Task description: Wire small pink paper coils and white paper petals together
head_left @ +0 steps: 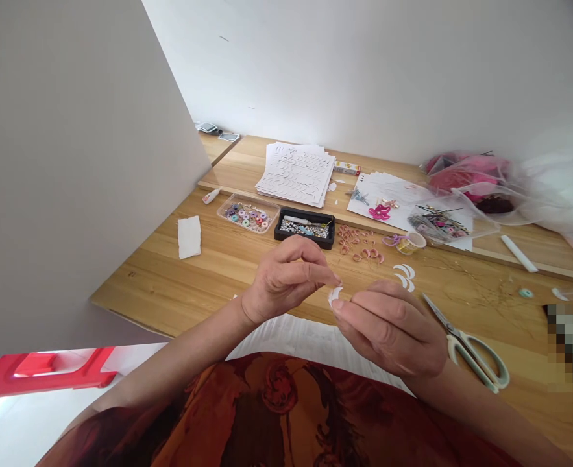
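Observation:
Close in front of my body, my right hand point(394, 328) pinches a small white crescent-shaped cutout point(335, 295) between thumb and fingers. The fingertips of my left hand point(291, 275) are pinched together at the upper end of that piece; what they hold, if anything, is too small to make out. More white crescent cutouts point(405, 277) lie on the table just beyond my right hand. Open-bladed scissors point(471, 350) with pale green handles rest to the right of that hand. Several pink curled pieces point(361, 243) are scattered beyond both hands.
A black tray point(280, 239) of beads and a clear box point(225, 220) of spools stand behind my left hand. Paper sheets with crescents point(296, 175) lie on a raised ledge. Plastic bags point(471, 175) fill the right back. A grey partition point(72, 162) borders the left.

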`<state>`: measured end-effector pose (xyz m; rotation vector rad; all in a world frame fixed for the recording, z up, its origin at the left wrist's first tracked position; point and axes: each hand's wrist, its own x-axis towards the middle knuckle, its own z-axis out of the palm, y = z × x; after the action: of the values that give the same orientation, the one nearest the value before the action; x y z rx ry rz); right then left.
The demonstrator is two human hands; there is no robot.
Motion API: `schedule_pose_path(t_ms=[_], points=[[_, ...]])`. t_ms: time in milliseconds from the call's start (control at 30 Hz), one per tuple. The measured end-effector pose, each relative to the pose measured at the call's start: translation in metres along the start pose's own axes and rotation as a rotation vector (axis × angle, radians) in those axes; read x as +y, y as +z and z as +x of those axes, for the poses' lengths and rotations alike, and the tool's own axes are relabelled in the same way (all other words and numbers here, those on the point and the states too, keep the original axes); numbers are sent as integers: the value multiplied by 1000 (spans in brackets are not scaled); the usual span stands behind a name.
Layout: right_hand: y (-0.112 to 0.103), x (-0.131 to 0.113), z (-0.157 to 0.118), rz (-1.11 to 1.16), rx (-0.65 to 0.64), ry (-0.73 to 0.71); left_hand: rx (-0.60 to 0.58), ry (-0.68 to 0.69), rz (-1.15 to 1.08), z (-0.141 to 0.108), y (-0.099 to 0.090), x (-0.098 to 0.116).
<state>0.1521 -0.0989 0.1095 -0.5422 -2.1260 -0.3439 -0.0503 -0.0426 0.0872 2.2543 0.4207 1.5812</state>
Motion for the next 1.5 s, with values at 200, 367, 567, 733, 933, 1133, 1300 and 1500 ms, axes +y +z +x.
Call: schedule_pose_path(t_ms=[200,367,567,733,933,1133,1300,1500], points=[[2,-1,-1,3,49,61,-53,-7,53,1,-4,-2],[5,-2,-2,88,111,212,-84,1,75,9,-15,4],[7,-6,7,230,160,360,-126,-16,-29,11,-15,14],[6,-9,9,392,169,513,-178,-82,-134,13,-14,15],[10,-8,4,639,173,720,-245,-135,-151,18,-18,16],[17,-5,-6,843,195,909,-271,-101,-62,22,-20,19],[22,-5,-5,992,243,1053,-193,-20,39,17,-13,17],[26,-7,-1,1145,255,1214,-138,44,265,13,-8,14]])
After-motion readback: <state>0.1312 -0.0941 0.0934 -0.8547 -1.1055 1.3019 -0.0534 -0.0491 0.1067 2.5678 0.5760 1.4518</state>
